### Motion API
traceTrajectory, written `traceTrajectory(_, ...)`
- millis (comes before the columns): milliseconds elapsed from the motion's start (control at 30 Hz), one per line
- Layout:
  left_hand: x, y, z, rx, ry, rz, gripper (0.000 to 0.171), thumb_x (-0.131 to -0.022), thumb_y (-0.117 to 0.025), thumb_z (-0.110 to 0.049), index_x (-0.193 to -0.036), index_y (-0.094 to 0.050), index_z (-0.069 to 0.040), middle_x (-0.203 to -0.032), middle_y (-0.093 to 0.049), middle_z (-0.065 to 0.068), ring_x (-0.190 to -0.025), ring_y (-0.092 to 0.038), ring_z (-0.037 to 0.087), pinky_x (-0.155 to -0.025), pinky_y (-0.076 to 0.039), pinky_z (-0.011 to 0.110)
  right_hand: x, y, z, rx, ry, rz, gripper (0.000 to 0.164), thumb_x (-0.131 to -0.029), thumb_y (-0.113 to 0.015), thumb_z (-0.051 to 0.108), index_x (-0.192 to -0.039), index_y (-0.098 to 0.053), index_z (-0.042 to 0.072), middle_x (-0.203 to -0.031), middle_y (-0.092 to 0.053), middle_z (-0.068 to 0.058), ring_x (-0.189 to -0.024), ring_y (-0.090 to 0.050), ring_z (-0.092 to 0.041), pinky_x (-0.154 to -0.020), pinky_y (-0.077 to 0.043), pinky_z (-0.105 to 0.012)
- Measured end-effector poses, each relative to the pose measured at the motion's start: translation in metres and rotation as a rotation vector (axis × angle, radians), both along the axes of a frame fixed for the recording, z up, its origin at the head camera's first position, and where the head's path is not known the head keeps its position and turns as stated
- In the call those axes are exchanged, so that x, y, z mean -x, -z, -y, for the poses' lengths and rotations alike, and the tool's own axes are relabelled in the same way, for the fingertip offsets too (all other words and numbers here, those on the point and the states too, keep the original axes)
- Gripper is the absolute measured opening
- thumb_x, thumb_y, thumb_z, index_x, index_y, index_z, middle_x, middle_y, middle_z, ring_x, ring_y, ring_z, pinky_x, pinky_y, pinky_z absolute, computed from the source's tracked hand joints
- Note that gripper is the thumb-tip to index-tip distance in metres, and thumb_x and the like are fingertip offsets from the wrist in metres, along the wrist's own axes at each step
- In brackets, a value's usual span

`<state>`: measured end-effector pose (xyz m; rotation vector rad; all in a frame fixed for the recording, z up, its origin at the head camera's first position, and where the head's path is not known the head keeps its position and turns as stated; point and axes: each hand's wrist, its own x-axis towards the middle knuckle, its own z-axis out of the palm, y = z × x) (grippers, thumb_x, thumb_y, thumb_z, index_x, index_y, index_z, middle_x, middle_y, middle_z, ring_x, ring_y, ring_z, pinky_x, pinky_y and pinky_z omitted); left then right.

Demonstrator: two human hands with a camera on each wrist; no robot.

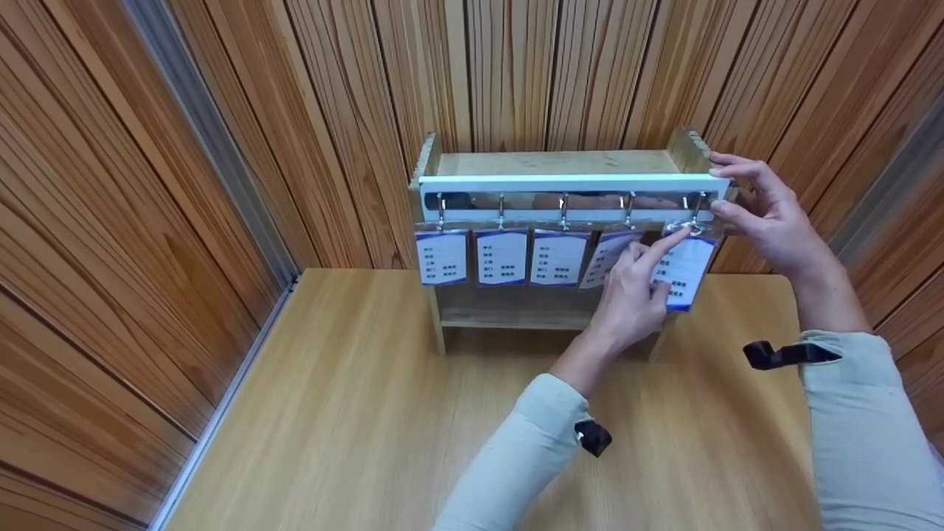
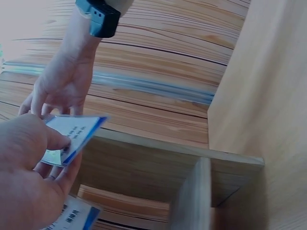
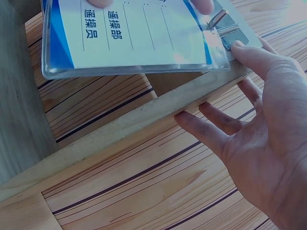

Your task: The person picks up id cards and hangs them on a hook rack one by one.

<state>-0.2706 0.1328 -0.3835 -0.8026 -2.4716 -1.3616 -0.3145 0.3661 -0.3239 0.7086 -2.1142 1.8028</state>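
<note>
My left hand [image 1: 627,299] holds the rightmost name badge [image 1: 692,269], a clear sleeve with a white and blue card. Its thumb lies on the card's face, and the index finger stretches up to the badge's top edge, right at the hook [image 1: 697,206]. This badge tilts outward at its lower end. With the thumb in front and fingers round the side and back, my right hand [image 1: 767,214] grips the right end of the hook rail [image 1: 531,214] and the wooden stand [image 3: 158,108]. Several similar badges [image 1: 501,258] hang along the rail, the fourth partly behind my left hand.
The wooden stand [image 1: 516,318] is on a wooden table [image 1: 354,383], near the slatted back wall [image 1: 332,133]. Another slatted wall [image 1: 96,243] runs along the left, with a metal strip [image 1: 214,420] at the table's edge. Black straps hang from both sleeves.
</note>
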Motion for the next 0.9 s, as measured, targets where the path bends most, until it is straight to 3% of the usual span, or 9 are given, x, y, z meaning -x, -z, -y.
traceTrajectory(333, 0.0, 0.022, 0.008, -0.034, 0.051, -0.004, 0.056, -0.11, -0.066, -0.001, -0.158, -0.065, -0.029, -0.143, -0.065, 0.005, -0.13, -0.06, 0.009, -0.114, -0.05, 0.013, -0.001, 0.0, 0.0, 0.014, -0.025, 0.016, 0.044, -0.111, -0.056, -0.006, -0.154, -0.052, -0.001, -0.177, -0.041, -0.003, -0.138, -0.063, -0.017, -0.093, -0.066, -0.022)
traceTrajectory(500, -0.001, 0.03, 0.008, -0.034, 0.055, 0.053, 0.056, -0.11, -0.065, -0.001, -0.158, -0.064, -0.029, -0.152, -0.065, 0.004, -0.139, -0.062, 0.01, -0.12, -0.05, 0.018, -0.001, -0.001, 0.0, 0.006, -0.025, 0.014, 0.044, -0.112, -0.057, -0.004, -0.155, -0.052, 0.001, -0.177, -0.04, -0.002, -0.139, -0.061, -0.017, -0.093, -0.065, -0.021)
traceTrajectory(700, -0.002, 0.035, 0.007, -0.058, 0.075, 0.142, 0.059, -0.109, -0.069, -0.004, -0.161, -0.06, -0.032, -0.153, -0.064, 0.002, -0.129, -0.063, 0.005, -0.11, -0.055, 0.016, 0.0, -0.001, -0.001, -0.002, -0.011, 0.011, 0.044, -0.111, -0.057, -0.005, -0.154, -0.052, 0.0, -0.176, -0.041, -0.002, -0.139, -0.06, -0.02, -0.093, -0.065, -0.021)
traceTrajectory(900, -0.004, 0.035, 0.007, -0.068, 0.082, 0.169, 0.06, -0.11, -0.069, -0.006, -0.162, -0.059, -0.033, -0.153, -0.063, 0.001, -0.126, -0.068, 0.004, -0.103, -0.057, 0.014, 0.0, 0.0, -0.001, 0.002, -0.014, 0.013, 0.043, -0.111, -0.057, -0.005, -0.153, -0.052, 0.0, -0.176, -0.041, -0.002, -0.14, -0.059, -0.02, -0.093, -0.065, -0.021)
